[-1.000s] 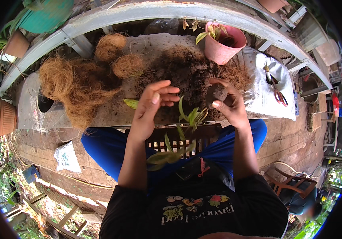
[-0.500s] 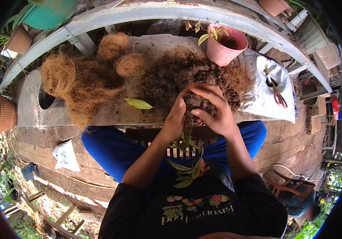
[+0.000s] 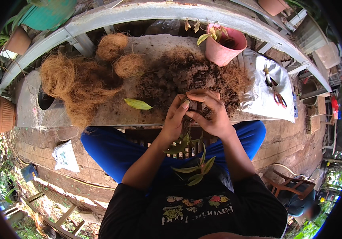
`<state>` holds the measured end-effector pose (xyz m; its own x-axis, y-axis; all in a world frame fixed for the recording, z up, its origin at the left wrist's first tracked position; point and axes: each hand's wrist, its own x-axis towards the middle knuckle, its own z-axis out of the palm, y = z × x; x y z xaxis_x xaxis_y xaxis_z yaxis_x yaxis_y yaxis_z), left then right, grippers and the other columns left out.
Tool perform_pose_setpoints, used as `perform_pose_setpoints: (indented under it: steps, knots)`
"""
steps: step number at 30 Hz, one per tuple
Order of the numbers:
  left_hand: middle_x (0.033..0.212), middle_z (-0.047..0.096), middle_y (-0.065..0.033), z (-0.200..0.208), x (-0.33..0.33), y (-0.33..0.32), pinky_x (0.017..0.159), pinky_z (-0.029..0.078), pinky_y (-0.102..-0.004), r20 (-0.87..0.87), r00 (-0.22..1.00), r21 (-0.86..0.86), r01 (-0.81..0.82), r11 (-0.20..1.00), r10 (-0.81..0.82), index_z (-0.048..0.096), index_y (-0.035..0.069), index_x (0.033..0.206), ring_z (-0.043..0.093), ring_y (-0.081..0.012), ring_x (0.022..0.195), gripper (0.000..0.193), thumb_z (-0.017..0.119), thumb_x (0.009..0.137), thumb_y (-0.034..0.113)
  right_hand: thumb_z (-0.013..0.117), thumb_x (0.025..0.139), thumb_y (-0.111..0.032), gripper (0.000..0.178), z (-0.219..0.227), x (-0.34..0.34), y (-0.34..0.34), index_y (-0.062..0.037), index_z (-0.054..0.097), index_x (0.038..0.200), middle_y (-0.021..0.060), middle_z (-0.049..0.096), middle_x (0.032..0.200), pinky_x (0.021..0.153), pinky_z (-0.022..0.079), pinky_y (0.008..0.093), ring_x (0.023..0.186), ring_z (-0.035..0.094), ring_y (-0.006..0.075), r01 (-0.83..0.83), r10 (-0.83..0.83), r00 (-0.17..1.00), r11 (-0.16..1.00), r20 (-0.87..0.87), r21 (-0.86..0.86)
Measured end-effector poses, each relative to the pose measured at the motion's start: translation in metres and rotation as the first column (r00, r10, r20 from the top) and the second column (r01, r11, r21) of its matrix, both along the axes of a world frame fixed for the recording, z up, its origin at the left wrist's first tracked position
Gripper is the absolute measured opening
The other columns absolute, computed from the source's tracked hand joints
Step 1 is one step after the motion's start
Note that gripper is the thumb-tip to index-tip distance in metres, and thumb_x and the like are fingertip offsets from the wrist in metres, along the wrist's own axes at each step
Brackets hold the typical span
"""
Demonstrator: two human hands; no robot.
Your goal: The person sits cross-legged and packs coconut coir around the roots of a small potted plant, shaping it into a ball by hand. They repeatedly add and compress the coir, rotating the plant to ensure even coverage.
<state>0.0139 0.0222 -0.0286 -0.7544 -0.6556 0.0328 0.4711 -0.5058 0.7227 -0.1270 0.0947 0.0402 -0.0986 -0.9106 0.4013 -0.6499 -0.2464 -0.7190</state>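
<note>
Both my hands are cupped around the root end of a leafy plant [image 3: 195,169] at the table's near edge. Its stem and green leaves hang toward my lap. My left hand [image 3: 175,121] grips it from the left, with the thumb against the root ball. My right hand [image 3: 213,113] curls around it from the right, fingers and thumb bent inward. The roots are mostly hidden between my palms. Just beyond my hands lies a heap of dark soil [image 3: 179,75] mixed with brown fibre. A single loose green leaf [image 3: 138,104] rests to the left of my hands.
Brown coconut fibre [image 3: 75,83] is piled at the left of the table. A pink pot [image 3: 225,46] with a small plant stands beyond the soil. On a white bag [image 3: 264,87] at the right lie pruning shears [image 3: 278,98]. A metal beam [image 3: 171,11] runs along the far side.
My hands have drawn closer together around the roots, and my right fingers have curled lower. The plant's hanging leaves have swung and turned slightly to the right.
</note>
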Motion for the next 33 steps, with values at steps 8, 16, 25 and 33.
perform_pose_setpoints:
  steps: [8,16,25,33]
  knots:
    - [0.102,0.062,-0.0072,0.002,0.001,-0.001,0.069,0.05,-0.0285,-0.047,0.985,0.183,0.171,0.968,-0.165,0.044,0.006,0.138,0.061,-0.0125,0.084,0.042,0.048,0.107,0.034,0.074,0.09,-0.008,0.028,0.006,-0.025,-0.009,-0.0014,0.071,0.116,0.0151,0.07,0.115,0.088,0.054,0.0384,0.104,0.069,0.0284,-0.087,0.066,0.971,0.993,0.231,0.084]
    - [0.097,0.063,-0.007,0.001,-0.004,0.0,0.067,0.049,-0.0276,0.046,0.984,0.095,0.169,0.981,-0.174,0.044,0.005,0.14,0.061,-0.0118,0.079,0.044,0.049,0.106,0.032,0.077,0.087,-0.004,0.008,-0.003,-0.025,-0.012,0.0001,0.071,0.091,0.0109,0.069,0.105,0.085,0.053,0.0353,0.095,0.066,0.0204,0.018,-0.03,0.988,0.997,0.149,0.081]
    - [0.093,0.063,-0.0059,-0.001,-0.002,-0.007,0.062,0.047,-0.0236,0.234,0.959,-0.016,0.169,0.986,-0.16,0.051,0.006,0.131,0.058,-0.0082,0.073,0.033,0.052,0.104,0.025,0.076,0.087,-0.015,0.013,-0.01,-0.019,-0.012,-0.0053,0.068,0.091,0.0077,0.069,0.094,0.09,0.043,0.0405,0.092,0.065,0.0281,0.148,-0.166,0.954,0.985,-0.25,-0.088]
    - [0.09,0.062,-0.0047,0.01,-0.003,0.001,0.056,0.04,-0.023,0.234,0.928,0.04,0.289,0.957,-0.29,0.057,0.005,0.126,0.052,-0.0062,0.067,0.029,0.053,0.103,0.023,0.078,0.086,-0.004,0.014,-0.021,-0.05,-0.012,-0.0013,0.067,0.095,0.012,0.073,0.1,0.079,0.056,0.0376,0.09,0.071,0.0282,0.456,-0.467,0.881,0.881,-0.081,-0.125]
